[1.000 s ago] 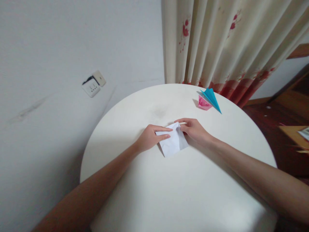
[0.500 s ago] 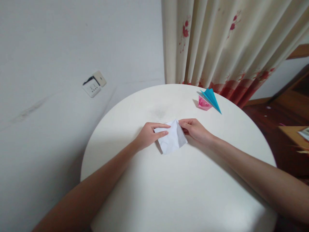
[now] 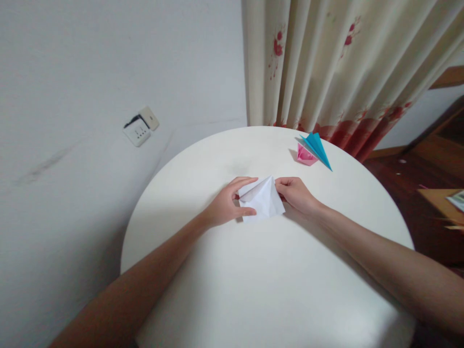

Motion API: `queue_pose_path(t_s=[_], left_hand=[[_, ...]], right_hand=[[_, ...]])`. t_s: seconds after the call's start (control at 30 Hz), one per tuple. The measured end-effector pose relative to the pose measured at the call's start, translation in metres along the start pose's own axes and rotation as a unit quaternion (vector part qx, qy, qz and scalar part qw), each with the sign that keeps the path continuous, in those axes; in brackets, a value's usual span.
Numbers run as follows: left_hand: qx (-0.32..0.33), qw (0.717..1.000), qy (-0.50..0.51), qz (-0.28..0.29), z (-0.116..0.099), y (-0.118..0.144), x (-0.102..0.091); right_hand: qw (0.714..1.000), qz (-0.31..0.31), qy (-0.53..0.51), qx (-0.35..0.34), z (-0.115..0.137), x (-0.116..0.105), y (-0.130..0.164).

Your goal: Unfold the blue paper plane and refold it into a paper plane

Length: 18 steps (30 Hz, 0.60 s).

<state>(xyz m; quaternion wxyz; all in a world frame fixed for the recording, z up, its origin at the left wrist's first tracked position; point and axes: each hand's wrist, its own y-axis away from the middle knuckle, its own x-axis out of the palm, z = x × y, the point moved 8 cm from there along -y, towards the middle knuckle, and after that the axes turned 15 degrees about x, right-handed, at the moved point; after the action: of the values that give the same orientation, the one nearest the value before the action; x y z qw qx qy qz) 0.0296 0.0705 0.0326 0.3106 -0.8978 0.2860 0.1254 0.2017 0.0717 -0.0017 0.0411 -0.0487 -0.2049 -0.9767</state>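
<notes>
A folded sheet of white paper [image 3: 266,200], with a raised flap and a crease up to its far corner, is between my two hands over the middle of the table. My left hand [image 3: 230,200] steadies its left side: the thumb lies on the near edge and the index finger reaches along the far edge, the other fingers partly hidden behind the paper. At the upper right corner, my right hand [image 3: 293,192] pinches the paper between thumb and curled fingers.
On the round white table [image 3: 232,285], a blue paper plane [image 3: 317,149] rests against a pink folded paper boat [image 3: 305,155] at the far right. Behind stands a floral curtain [image 3: 319,72]. A wall socket [image 3: 137,131] is on the left wall.
My left thumb and index finger have spread wider apart along the paper. The paper has turned and shifted slightly right and away, and its flap now stands more open. My right hand moved slightly right.
</notes>
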Motion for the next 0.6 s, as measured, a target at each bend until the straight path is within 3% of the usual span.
queue_pose_path(t_s=[0.23, 0.4, 0.6], left_hand=[[-0.026, 0.993, -0.059, -0.101, 0.01, 0.001, -0.021], [-0.098, 0.989, -0.039, -0.104, 0.027, 0.008, -0.017], [0.004, 0.994, -0.095, -0.057, 0.005, 0.002, -0.008]], right_hand=[[1.0, -0.012, 0.011, -0.022, 0.003, 0.004, 0.004], [0.999, 0.009, 0.016, -0.03, 0.003, 0.011, 0.006], [0.999, 0.014, 0.031, -0.031, 0.001, 0.013, 0.004]])
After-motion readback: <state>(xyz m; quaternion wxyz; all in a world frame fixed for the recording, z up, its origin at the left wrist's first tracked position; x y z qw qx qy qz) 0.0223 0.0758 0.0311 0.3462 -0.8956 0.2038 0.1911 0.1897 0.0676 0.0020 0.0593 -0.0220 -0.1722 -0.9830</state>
